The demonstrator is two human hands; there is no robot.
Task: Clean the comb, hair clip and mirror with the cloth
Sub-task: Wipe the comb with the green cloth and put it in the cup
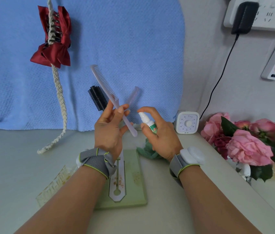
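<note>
Above table (pixel 15 166): comb (pixel 106 88) pinched in L hand (pixel 108 129).

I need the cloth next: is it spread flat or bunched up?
Bunched up: the green cloth lies crumpled on the table, partly hidden behind the right hand.

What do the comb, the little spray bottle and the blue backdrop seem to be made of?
The comb in the left hand looks like pale, translucent plastic, smooth with moulded teeth. The spray bottle in the right hand seems glossy white plastic with a green label. The blue backdrop looks like matte woven cloth, given its waffle texture.
</note>
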